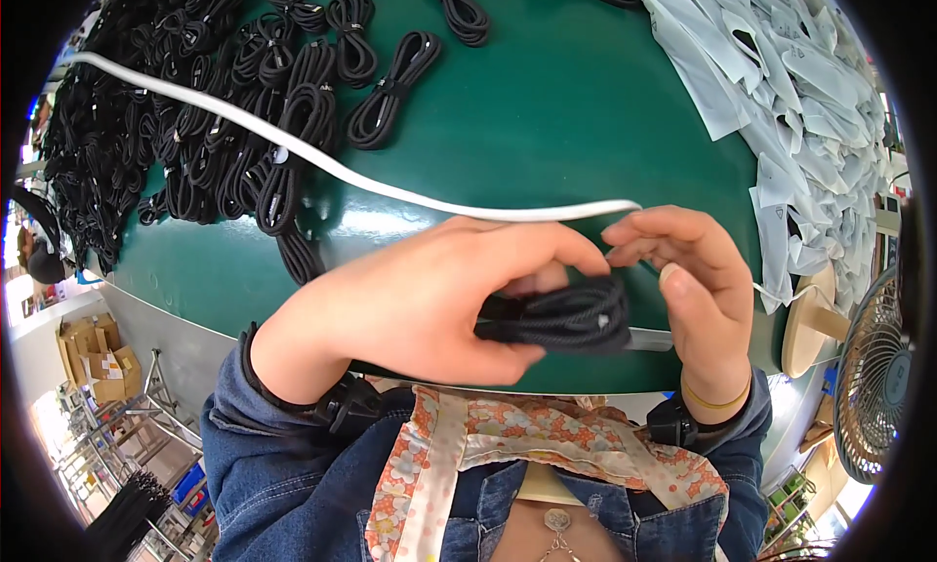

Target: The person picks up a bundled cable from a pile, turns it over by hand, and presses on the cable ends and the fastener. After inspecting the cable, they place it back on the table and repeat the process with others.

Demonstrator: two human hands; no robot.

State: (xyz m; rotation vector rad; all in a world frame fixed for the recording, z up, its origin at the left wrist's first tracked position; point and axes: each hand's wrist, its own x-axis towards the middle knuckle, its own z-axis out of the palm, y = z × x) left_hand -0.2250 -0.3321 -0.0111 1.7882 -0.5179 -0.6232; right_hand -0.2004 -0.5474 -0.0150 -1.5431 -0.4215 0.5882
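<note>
My left hand (429, 294) is closed round a coiled black cable (576, 318), thumb below and fingers above, near the table's front edge. The coil's right end is blurred, with a small light spot on it. To its right, my right hand (708, 279) has bent fingers with the thumb apart from them; its fingertips are close to the coil, and I see nothing held in them. A white cord (361, 180) crosses above both hands, its right end by my right index finger; whether they touch I cannot tell. A pale flat strip (651, 340) shows beside the coil.
Many bundled black cables (210, 123) heap at the left of the green table (547, 123), some spread toward the middle. Pale plastic bags (781, 103) pile at the right. A fan (874, 377) stands beyond the right edge; cardboard boxes (102, 362) sit off the left.
</note>
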